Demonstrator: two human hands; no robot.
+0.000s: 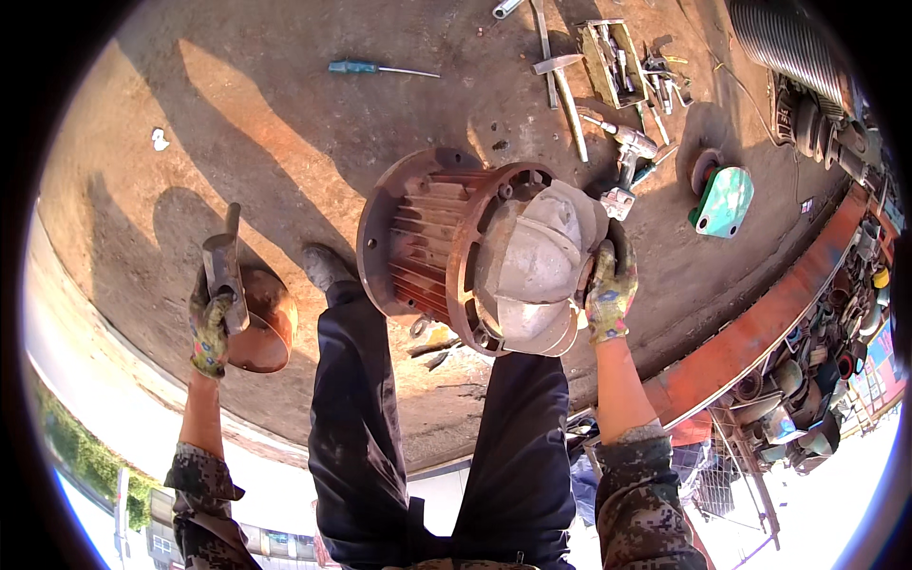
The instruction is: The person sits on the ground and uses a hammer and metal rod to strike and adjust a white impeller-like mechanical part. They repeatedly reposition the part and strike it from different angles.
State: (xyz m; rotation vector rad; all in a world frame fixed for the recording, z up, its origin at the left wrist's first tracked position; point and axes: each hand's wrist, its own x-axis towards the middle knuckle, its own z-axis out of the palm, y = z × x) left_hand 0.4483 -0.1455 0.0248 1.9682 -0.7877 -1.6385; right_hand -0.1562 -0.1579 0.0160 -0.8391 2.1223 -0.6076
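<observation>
My left hand [211,328], in a patterned glove, grips a heavy grey steel piece [224,275] with a round rod pointing away from me. Beside it lies a rusty dished metal part [271,332]. My right hand [610,290], gloved too, is closed on the right end of a grey, ribbed cast part [527,266], which sits against the rusty finned motor housing [423,242] between my legs. The housing lies on its side, with a flanged ring at each end. A cordless power tool [627,157] lies just beyond my right hand.
A screwdriver [380,69], hammer [570,104], wooden tool box [613,62] and pliers [665,81] lie ahead on the dirty floor. A green plate part [722,204] is at the right. A rusty steel beam [722,351] runs along the right, with piled scrap parts [812,389] behind it.
</observation>
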